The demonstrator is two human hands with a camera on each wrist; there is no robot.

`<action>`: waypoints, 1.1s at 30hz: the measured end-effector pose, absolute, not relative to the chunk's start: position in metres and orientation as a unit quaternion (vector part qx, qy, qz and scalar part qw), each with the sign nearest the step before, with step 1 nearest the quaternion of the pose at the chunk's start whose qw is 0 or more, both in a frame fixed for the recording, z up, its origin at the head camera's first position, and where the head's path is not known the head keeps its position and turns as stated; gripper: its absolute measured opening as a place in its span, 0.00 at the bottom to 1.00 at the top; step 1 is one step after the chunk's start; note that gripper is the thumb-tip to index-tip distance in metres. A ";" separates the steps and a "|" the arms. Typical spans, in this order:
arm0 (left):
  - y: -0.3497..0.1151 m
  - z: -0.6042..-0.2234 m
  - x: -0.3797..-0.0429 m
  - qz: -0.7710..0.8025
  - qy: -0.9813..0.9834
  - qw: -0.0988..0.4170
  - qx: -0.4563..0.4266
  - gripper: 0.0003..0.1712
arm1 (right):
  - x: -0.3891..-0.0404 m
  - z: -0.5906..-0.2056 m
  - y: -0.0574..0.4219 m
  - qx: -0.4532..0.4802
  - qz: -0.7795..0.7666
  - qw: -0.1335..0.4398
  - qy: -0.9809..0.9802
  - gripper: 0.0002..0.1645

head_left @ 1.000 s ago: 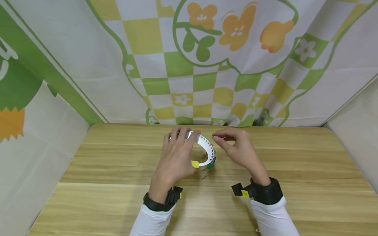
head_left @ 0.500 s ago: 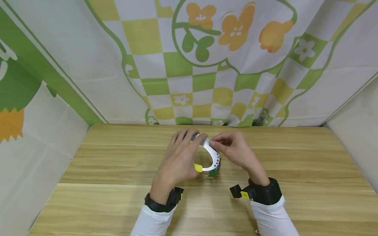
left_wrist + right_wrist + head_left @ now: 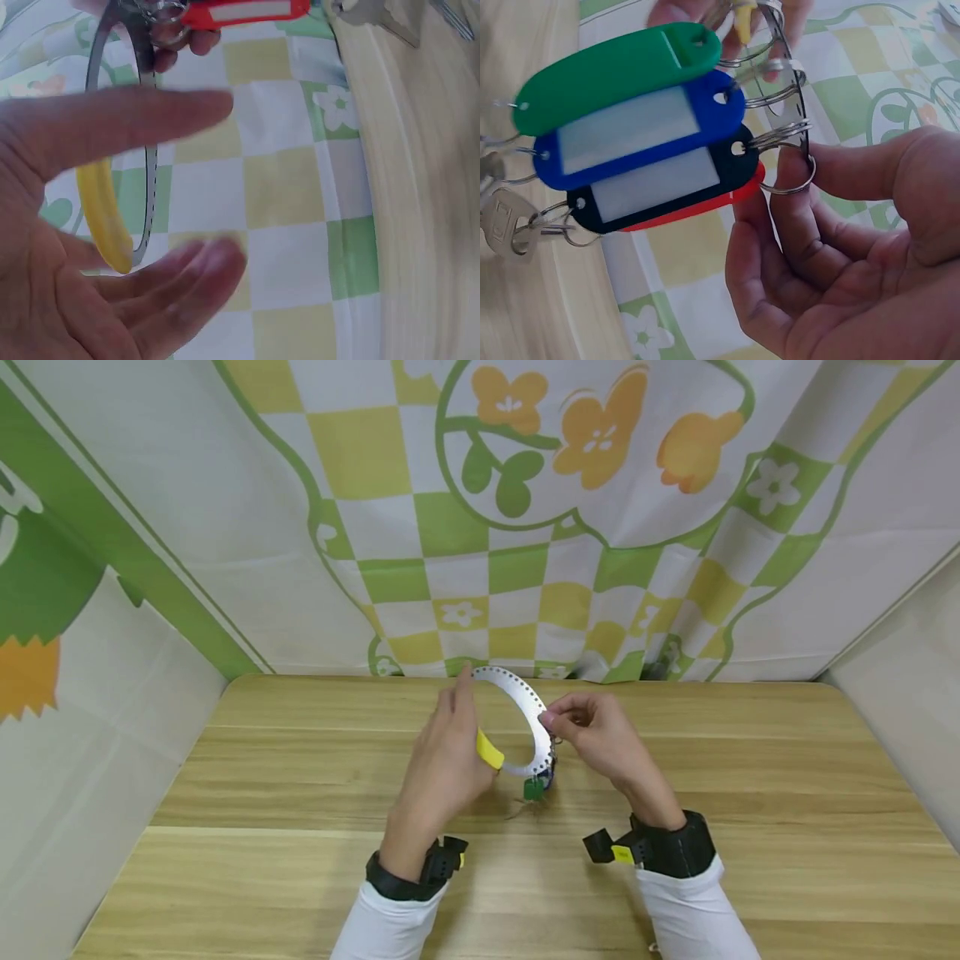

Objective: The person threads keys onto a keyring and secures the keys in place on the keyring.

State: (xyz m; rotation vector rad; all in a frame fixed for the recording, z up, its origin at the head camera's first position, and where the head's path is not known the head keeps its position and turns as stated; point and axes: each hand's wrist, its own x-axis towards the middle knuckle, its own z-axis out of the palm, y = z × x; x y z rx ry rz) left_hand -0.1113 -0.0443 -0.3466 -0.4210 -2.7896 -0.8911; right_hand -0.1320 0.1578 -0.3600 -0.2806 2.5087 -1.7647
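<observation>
A big metal key ring point(image 3: 542, 749) with a row of holes and a yellow handle point(image 3: 490, 750) is held upright above the table. My right hand point(image 3: 611, 747) pinches its band between thumb and fingertips on the right side. On the left, my left hand point(image 3: 442, 760) is around the yellow handle, its fingers spread and fairly straight in the left wrist view. Green point(image 3: 615, 79), blue point(image 3: 630, 139), black point(image 3: 660, 187) and red point(image 3: 697, 211) key tags hang by small split rings from the band. Metal keys point(image 3: 510, 217) dangle at the tags' far ends.
A wooden table point(image 3: 285, 827) lies under both hands. Behind it hangs a checked, flowered curtain point(image 3: 517, 552), close beyond the key ring. Each wrist wears a black strap point(image 3: 678, 847) with a small camera.
My right hand has moved left from beside the key ring and now pinches it. My left fingers have loosened from its upper part, and the ring has turned and risen, showing more of its band.
</observation>
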 end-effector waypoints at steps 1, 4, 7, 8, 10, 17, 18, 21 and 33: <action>-0.045 -0.346 -0.112 -0.325 -0.932 0.084 -0.136 0.66 | -0.132 -0.360 0.157 -0.085 -0.577 0.030 0.812 0.10; -0.046 -0.344 -0.112 -0.395 -0.907 0.060 -0.135 0.63 | -0.133 -0.360 0.156 -0.067 -0.588 0.023 0.806 0.10; -0.048 -0.342 -0.112 -0.467 -0.870 0.027 -0.155 0.61 | -0.132 -0.360 0.155 -0.052 -0.598 0.010 0.800 0.11; -0.049 -0.341 -0.112 -0.488 -0.857 0.018 -0.162 0.60 | -0.132 -0.359 0.155 -0.049 -0.603 0.006 0.796 0.12; -0.050 -0.339 -0.112 -0.542 -0.823 -0.007 -0.170 0.57 | -0.132 -0.358 0.154 -0.042 -0.611 -0.004 0.790 0.12; -0.051 -0.332 -0.112 -0.687 -0.714 -0.057 -0.121 0.48 | -0.129 -0.352 0.154 -0.050 -0.633 -0.043 0.772 0.13; -0.050 -0.331 -0.112 -0.696 -0.706 -0.054 -0.120 0.44 | -0.129 -0.352 0.154 -0.055 -0.638 -0.048 0.767 0.13; -0.050 -0.330 -0.113 -0.719 -0.682 -0.041 -0.124 0.30 | -0.129 -0.351 0.156 -0.071 -0.652 -0.057 0.752 0.14; -0.051 -0.329 -0.114 -0.720 -0.676 0.049 -0.149 0.15 | -0.128 -0.349 0.158 -0.151 -0.669 -0.142 0.713 0.11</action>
